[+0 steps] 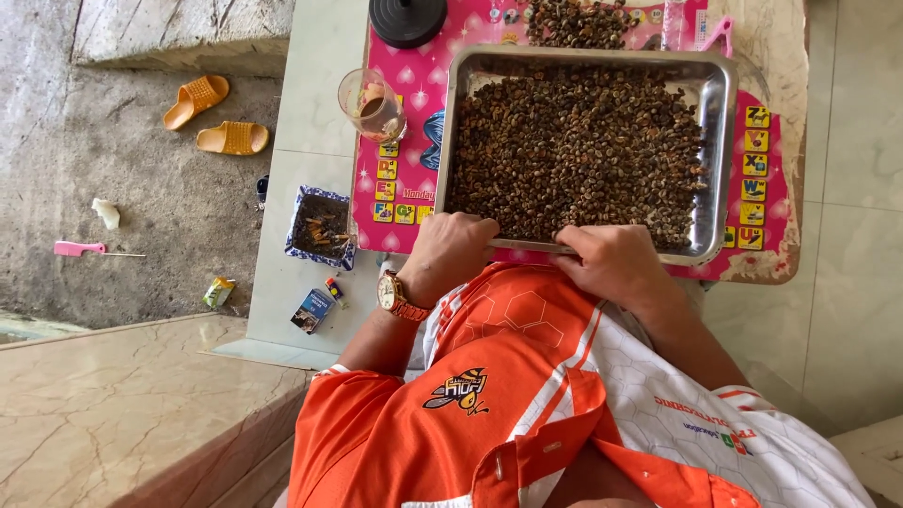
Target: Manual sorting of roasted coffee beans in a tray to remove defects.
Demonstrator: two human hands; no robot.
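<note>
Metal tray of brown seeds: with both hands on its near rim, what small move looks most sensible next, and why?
Probably a gentle shake. The left hand and right hand both grip the near rim of the metal tray, and the brown seeds fill it in an uneven layer; levelling them would help.

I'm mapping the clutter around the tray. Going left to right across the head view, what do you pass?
Pink plastic comb → orange rubber sandals → blue patterned ashtray box → clear drinking glass → left hand → right hand at the near rim of the rectangular metal tray of brown beans.
</note>
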